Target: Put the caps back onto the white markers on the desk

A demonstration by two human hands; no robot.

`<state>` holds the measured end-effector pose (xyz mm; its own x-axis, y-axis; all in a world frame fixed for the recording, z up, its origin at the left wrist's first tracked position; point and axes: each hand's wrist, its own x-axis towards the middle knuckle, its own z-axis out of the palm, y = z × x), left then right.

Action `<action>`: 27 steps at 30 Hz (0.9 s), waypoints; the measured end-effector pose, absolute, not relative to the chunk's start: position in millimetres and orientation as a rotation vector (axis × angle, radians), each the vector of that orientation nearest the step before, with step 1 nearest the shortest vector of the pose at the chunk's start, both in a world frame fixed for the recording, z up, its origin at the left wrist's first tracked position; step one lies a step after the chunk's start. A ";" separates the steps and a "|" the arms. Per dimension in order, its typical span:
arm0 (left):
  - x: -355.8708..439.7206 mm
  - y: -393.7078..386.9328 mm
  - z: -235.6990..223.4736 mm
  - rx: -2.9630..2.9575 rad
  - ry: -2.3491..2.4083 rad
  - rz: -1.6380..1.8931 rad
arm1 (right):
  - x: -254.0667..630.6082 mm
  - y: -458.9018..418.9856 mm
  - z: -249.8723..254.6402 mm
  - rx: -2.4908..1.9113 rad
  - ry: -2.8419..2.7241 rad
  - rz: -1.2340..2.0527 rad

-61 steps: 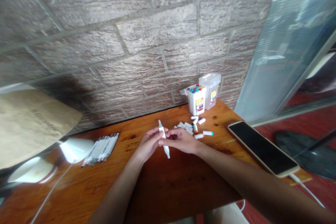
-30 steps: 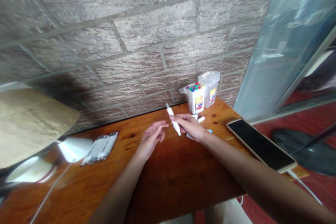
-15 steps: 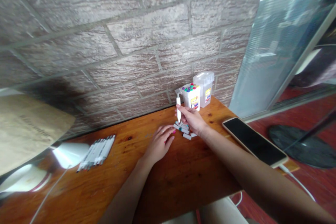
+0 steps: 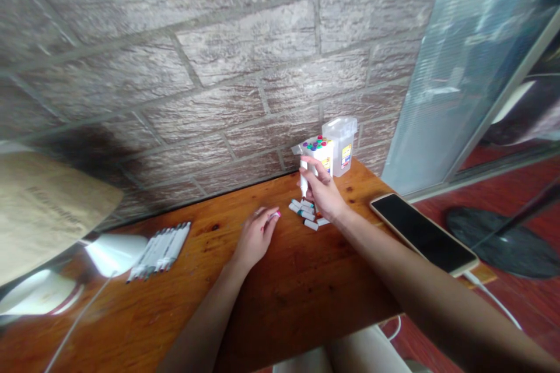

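Note:
In the head view my left hand (image 4: 254, 239) pinches a small pen cap (image 4: 275, 215) with a pink end, just above the table. My right hand (image 4: 322, 189) grips a white marker (image 4: 303, 180), held nearly upright with its narrow end downward. Below that marker lies a loose heap of grey-white caps (image 4: 307, 210), some with teal ends. Right behind the right hand stands a white marker box (image 4: 327, 152) filled with markers showing coloured ends; the hand partly covers it.
A clear plastic case (image 4: 343, 145) stands beside the box against the brick wall. A row of markers (image 4: 160, 249) lies at the left, near a white cone-shaped object (image 4: 114, 253) and a brown paper bag (image 4: 52, 210). A phone (image 4: 424, 234) with a cable lies at the right edge.
My left hand has closed on the pink-ended cap and drawn it left, away from the heap. My right hand has shifted slightly right with the white marker, now in front of the box.

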<state>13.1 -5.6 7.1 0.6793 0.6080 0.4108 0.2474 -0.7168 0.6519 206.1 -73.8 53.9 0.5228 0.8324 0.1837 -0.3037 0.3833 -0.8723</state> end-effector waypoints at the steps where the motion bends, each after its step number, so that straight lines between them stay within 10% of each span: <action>1: 12.9 -5.7 7.8 2.189 0.681 0.889 | 206.8 -74.5 54.6 -0.889 -0.714 0.791; 11: 7.3 4.3 25.3 0.794 0.493 0.939 | 191.1 -89.2 63.4 -0.841 -0.981 0.844; 27: 10.5 -4.3 33.9 0.592 0.631 0.852 | 171.3 -89.2 41.0 -1.050 -1.296 0.523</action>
